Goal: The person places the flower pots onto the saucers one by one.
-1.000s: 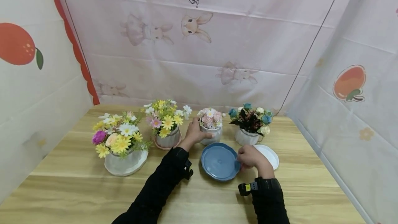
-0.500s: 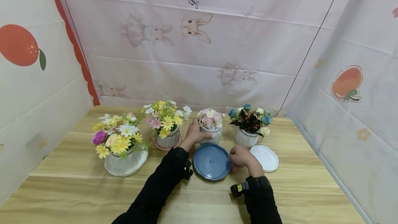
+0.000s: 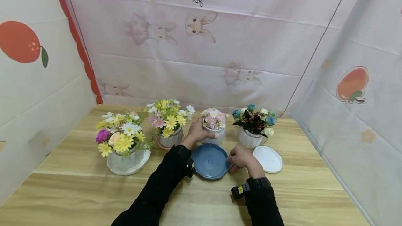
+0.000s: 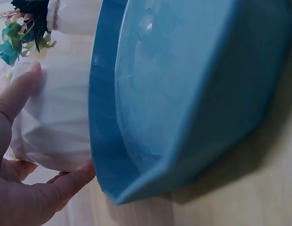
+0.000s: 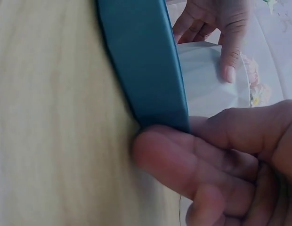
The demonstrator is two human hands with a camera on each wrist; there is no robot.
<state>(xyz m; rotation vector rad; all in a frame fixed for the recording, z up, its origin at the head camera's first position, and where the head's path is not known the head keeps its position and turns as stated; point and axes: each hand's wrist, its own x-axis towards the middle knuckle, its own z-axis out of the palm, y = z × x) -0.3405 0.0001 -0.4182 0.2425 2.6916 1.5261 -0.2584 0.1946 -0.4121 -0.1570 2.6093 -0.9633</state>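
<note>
My left hand (image 3: 197,132) grips a small white flowerpot (image 3: 217,136) of pink and white flowers, at the back middle of the table. In the left wrist view its thumb and fingers curl round the pot's faceted side (image 4: 61,113). A round blue plant saucer (image 3: 209,163) sits just in front of that pot. At its right rim my right hand (image 3: 242,159) pinches the saucer. The right wrist view shows thumb and fingers on the saucer's raised edge (image 5: 148,61), with the underside of the pot hidden behind it.
A pot of yellow daisies (image 3: 171,138) on a pink saucer and a fuller bouquet pot (image 3: 124,138) on a white saucer (image 3: 127,169) stand left. On the right are a pot with blue roses (image 3: 250,139) and a white saucer (image 3: 268,159). Bare wooden table (image 3: 314,191) lies in front.
The blue saucer has slid left across the table with my right hand on its rim, coming in front of the pink-flower pot. My left hand has stayed on that pot.
</note>
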